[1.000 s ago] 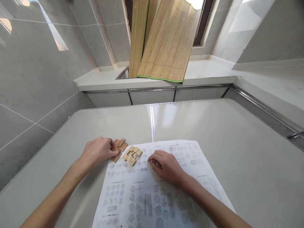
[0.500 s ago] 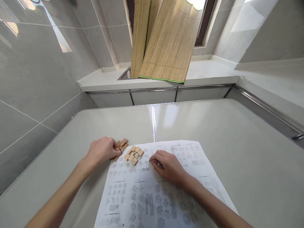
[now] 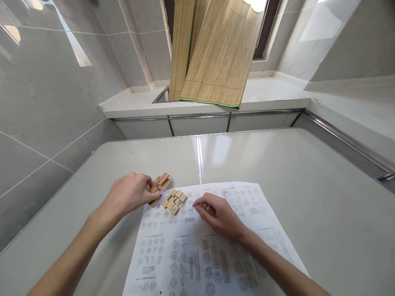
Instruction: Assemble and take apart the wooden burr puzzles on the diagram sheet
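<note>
The left hand [image 3: 131,191] pinches with closed grip the brown blocks [image 3: 164,181], whose long axis slants away rightward, while the pale blocks [image 3: 174,208] lie on the paper [image 3: 166,246] between both hands, and the right hand [image 3: 218,211], half-open, holds nothing visible.

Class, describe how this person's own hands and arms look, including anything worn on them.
The left hand and right hand are bare, without gloves. Both slender forearms are uncovered where they show: no sleeve, watch or bracelet is visible.
</note>
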{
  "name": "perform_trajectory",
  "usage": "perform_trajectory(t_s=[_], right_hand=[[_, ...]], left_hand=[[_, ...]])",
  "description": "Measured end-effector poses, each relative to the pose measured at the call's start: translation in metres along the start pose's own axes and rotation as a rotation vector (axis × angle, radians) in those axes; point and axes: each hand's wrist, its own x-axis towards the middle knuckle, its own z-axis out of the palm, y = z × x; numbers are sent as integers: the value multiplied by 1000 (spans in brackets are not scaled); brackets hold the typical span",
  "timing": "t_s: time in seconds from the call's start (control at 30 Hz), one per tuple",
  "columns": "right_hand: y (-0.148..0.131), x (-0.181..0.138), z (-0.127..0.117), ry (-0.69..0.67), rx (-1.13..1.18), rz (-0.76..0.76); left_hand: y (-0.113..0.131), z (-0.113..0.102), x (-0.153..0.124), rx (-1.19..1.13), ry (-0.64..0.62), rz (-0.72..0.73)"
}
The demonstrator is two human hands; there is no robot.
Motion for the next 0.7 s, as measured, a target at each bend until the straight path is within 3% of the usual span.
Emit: perform_trajectory(t_s=[0.1,0.17,0.27,0.37,0.47,0.6,0.7], right_hand=[[-12,2,-3,-66,486,194],[-19,3,-6,-123,742,243],[-24,6,-8,-169,924,254],[-18,7,-11,-71,972,287],[-5,9,-14,71,950,369],[0,10,-20,175,909,439],[-5,12,-24,183,950,443]], left_hand=[[33,-14,-8,-20,6,94],[60,-17,-12,-61,6,166],[101,-9,-15,-48,-29,260],[127,9,-16,-25,-2,364],[135,23,-19,-51,40,384],[125,33,-23,-128,59,449],[111,43,-20,-298,193,436]])
